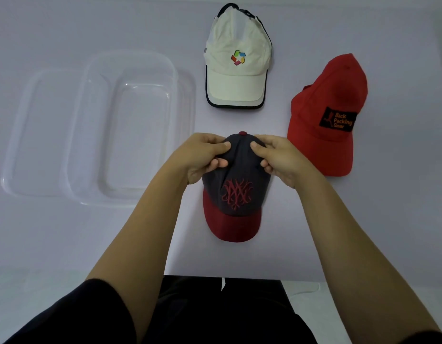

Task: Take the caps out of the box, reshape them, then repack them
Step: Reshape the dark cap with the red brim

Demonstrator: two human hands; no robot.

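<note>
A left hand (205, 155) and a right hand (279, 157), close together, each pinched the crown of a navy cap (237, 192) with a dark red brim, lying on the pale worktop (66, 244). Beyond the navy cap lay a white cap (236, 68); just right of it, a red cap (326, 120); left of it, a clear plastic box (103, 194)

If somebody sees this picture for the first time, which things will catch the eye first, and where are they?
First, the two hands in the middle: the left hand and right hand pinch the crown of a dark grey cap with a red brim. Beyond it lie a white cap and, further right, a bright red cap. A clear plastic box, empty, stands on the left.
</note>
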